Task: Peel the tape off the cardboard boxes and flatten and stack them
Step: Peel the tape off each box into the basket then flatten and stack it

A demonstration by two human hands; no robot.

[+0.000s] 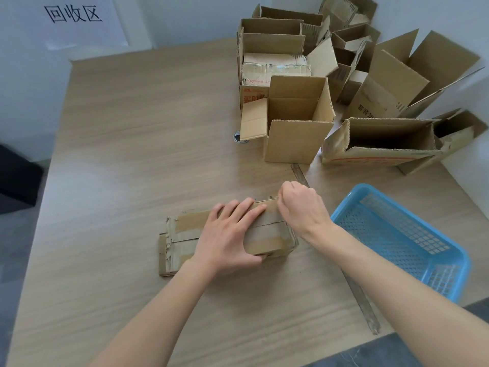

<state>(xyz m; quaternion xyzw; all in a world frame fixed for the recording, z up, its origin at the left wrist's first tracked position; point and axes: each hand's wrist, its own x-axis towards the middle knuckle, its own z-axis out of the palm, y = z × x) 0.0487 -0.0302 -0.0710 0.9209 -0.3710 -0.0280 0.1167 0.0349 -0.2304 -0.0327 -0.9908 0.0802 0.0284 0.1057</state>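
A small taped cardboard box (185, 234) lies flat on the wooden table (127, 144) near its front. My left hand (227, 234) lies across the top of the box with fingers spread, thumb hooked over the near edge. My right hand (301, 205) is curled at the box's far right corner, its fingertips pinching tape (275, 226) at that edge. Brown tape strips run across the box top, and torn tape hangs at its left end.
Several open cardboard boxes (296, 123) stand at the back right of the table. A blue perforated plastic basket (402, 239) sits right of my right arm. A long strip of peeled tape (360, 295) lies on the table under that arm. A paper sign (74, 17) hangs on the wall.
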